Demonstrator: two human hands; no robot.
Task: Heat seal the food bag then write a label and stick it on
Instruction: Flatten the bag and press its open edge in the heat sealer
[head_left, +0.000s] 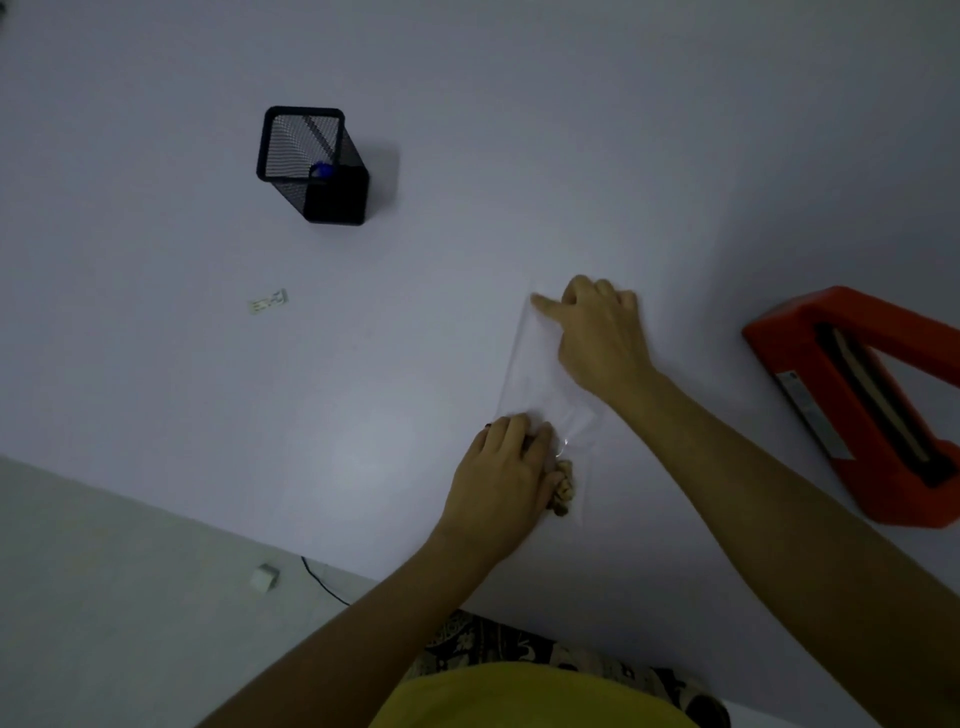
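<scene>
A clear plastic food bag (535, 374) lies flat on the white table (363, 364), with brown food (563, 491) bunched at its near end. My left hand (498, 488) presses down on that near end, partly covering the food. My right hand (597, 338) lies on the bag's far end, forefinger stretched along the top edge. An orange heat sealer (862, 405) sits at the right, its jaw raised. A small white label (268, 302) lies to the left. A black mesh pen holder (311, 161) with a blue-capped pen (322, 170) stands further back.
The table's near edge runs diagonally across the lower left, with pale floor below it. A small white block (264, 578) and a thin black cable (322, 582) lie on the floor. My yellow shirt fills the bottom centre.
</scene>
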